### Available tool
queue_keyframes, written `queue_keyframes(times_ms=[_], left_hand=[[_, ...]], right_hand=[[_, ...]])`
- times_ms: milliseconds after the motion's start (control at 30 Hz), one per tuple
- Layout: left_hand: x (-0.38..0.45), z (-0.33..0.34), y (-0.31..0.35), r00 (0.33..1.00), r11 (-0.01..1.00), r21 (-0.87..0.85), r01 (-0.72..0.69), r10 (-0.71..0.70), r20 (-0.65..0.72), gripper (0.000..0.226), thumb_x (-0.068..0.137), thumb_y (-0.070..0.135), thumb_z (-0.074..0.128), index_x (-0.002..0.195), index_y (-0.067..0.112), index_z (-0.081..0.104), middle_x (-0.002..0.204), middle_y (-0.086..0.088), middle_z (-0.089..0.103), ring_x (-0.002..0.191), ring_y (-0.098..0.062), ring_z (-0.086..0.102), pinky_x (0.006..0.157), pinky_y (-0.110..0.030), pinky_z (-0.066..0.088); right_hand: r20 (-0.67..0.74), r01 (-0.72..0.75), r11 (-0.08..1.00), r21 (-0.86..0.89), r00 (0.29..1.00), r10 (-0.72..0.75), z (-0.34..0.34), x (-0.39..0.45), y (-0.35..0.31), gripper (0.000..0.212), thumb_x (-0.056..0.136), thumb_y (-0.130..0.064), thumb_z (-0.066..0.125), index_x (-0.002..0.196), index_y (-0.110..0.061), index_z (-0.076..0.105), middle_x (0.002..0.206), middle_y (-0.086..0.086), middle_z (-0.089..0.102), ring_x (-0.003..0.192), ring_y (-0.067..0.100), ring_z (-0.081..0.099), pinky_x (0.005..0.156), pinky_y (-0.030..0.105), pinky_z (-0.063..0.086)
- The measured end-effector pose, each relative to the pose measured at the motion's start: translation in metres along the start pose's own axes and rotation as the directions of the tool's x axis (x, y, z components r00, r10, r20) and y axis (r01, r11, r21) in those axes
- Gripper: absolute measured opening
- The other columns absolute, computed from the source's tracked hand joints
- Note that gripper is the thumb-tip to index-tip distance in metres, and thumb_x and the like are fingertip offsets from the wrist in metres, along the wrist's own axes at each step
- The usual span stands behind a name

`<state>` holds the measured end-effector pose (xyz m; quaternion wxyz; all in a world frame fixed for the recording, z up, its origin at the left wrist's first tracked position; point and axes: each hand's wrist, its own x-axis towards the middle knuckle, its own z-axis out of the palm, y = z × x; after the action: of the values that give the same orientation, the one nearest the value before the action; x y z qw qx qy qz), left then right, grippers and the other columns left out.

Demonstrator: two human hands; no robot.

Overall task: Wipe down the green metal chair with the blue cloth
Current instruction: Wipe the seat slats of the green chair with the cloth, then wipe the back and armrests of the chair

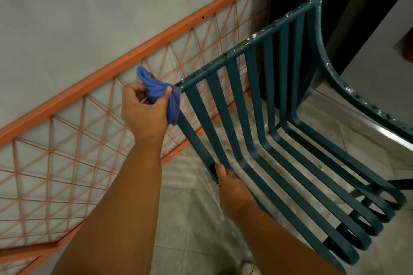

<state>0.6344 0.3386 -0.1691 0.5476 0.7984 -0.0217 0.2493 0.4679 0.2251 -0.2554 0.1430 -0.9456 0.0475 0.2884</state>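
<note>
Left hand (143,107) clenches the bunched blue cloth (159,94) against the slatted green metal chair's (257,105) top-rail end at frame centre, right hand (232,187) grips the lower edge slat, orange lattice railing (93,140) close behind.

Both bare forearms stretched forward toward the green chair (257,105), left hand (144,110) raised at its top-rail corner with fingers and thumb pinched on the bunched blue cloth (161,94), right hand (232,185) lower, fingers curled round the outermost slat's bend.
</note>
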Motion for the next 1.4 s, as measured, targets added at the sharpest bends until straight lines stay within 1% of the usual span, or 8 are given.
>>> queue_keyframes(times_ms=[267, 533, 600, 700, 867, 1067, 1233, 1400], left_hand=[[0.013, -0.011, 0.015, 0.922, 0.977, 0.128, -0.171, 0.113, 0.370, 0.028, 0.075, 0.014, 0.078, 0.098, 0.012, 0.062, 0.089, 0.007, 0.063, 0.077, 0.015, 0.054, 0.070, -0.002, 0.040], [0.023, -0.025, 0.026, 0.790, 0.982, -0.033, 0.186, -0.129, 0.600, 0.041, 0.077, 0.019, 0.068, 0.115, 0.027, 0.054, 0.113, 0.003, 0.066, 0.091, -0.010, 0.064, 0.071, -0.022, 0.054], [0.027, -0.027, 0.035, 0.744, 0.862, -0.176, 0.475, -0.287, 0.604, 0.036, 0.086, 0.026, 0.055, 0.121, 0.031, 0.049, 0.109, -0.007, 0.066, 0.076, -0.016, 0.063, 0.050, -0.022, 0.049], [0.028, -0.029, 0.042, 0.736, 0.730, -0.325, 0.601, -0.347, 0.581, 0.039, 0.099, 0.028, 0.036, 0.139, 0.027, 0.037, 0.119, -0.009, 0.061, 0.103, -0.016, 0.063, 0.069, -0.021, 0.052], [0.030, -0.034, 0.035, 0.778, 0.724, -0.384, 0.573, -0.333, 0.533, 0.043, 0.100, 0.035, 0.031, 0.143, 0.026, 0.031, 0.146, -0.006, 0.038, 0.134, -0.017, 0.039, 0.103, -0.032, 0.039], [0.035, -0.043, 0.022, 0.864, 0.862, -0.250, 0.442, -0.333, 0.378, 0.048, 0.085, 0.051, 0.034, 0.128, 0.035, 0.048, 0.136, 0.011, 0.049, 0.126, -0.001, 0.043, 0.107, -0.028, 0.028], [0.035, -0.044, 0.017, 0.873, 0.901, -0.160, 0.404, -0.327, 0.363, 0.031, 0.099, 0.030, 0.034, 0.114, 0.031, 0.061, 0.125, 0.011, 0.060, 0.119, -0.001, 0.051, 0.104, -0.029, 0.037], [0.033, -0.036, 0.024, 0.872, 0.912, -0.149, 0.381, -0.302, 0.385, 0.029, 0.099, 0.032, 0.037, 0.118, 0.029, 0.059, 0.125, 0.012, 0.059, 0.117, 0.001, 0.052, 0.088, -0.015, 0.041]], right_hand=[[-0.230, 0.024, 0.903, 0.428, 0.970, 0.083, -0.013, 0.003, -0.002, 0.052, 0.095, -0.027, 0.055, 0.141, -0.027, 0.030, 0.138, 0.002, 0.049, 0.125, 0.022, 0.047, 0.107, 0.038, 0.040], [-0.924, 0.581, 0.803, 0.136, 0.366, -0.108, -0.107, 0.018, -0.055, 0.038, 0.093, -0.014, 0.050, 0.130, -0.009, 0.051, 0.143, 0.012, 0.044, 0.135, 0.023, 0.034, 0.114, 0.034, 0.026], [-0.899, 0.640, 0.763, 0.086, 0.381, -0.219, -0.127, 0.026, -0.065, 0.043, 0.096, -0.014, 0.044, 0.139, -0.008, 0.043, 0.150, 0.012, 0.036, 0.143, 0.024, 0.024, 0.117, 0.038, 0.022], [-0.817, 0.596, 0.802, 0.048, 0.486, -0.312, -0.139, 0.042, -0.075, 0.050, 0.100, -0.025, 0.038, 0.148, -0.018, 0.027, 0.154, 0.005, 0.031, 0.143, 0.023, 0.021, 0.111, 0.041, 0.028], [-0.772, 0.350, 0.914, -0.204, 0.516, -0.370, -0.142, 0.064, -0.077, 0.046, 0.090, -0.038, 0.056, 0.133, -0.023, 0.052, 0.122, 0.009, 0.054, 0.111, 0.030, 0.044, 0.084, 0.044, 0.041], [-0.830, 0.583, 0.794, -0.171, 0.349, -0.435, -0.162, 0.084, -0.048, 0.025, 0.073, -0.014, 0.070, 0.098, -0.009, 0.074, 0.095, 0.011, 0.066, 0.088, 0.036, 0.058, 0.072, 0.043, 0.052], [-0.882, 0.368, 0.929, -0.041, 0.423, -0.206, -0.165, 0.073, -0.041, 0.031, 0.063, -0.007, 0.072, 0.095, -0.007, 0.068, 0.109, 0.013, 0.063, 0.107, 0.036, 0.055, 0.098, 0.057, 0.039], [-0.696, 0.493, 0.836, -0.241, 0.513, -0.503, -0.161, 0.072, -0.054, 0.049, 0.082, -0.018, 0.066, 0.129, -0.014, 0.053, 0.137, 0.014, 0.052, 0.123, 0.034, 0.048, 0.106, 0.047, 0.034]])
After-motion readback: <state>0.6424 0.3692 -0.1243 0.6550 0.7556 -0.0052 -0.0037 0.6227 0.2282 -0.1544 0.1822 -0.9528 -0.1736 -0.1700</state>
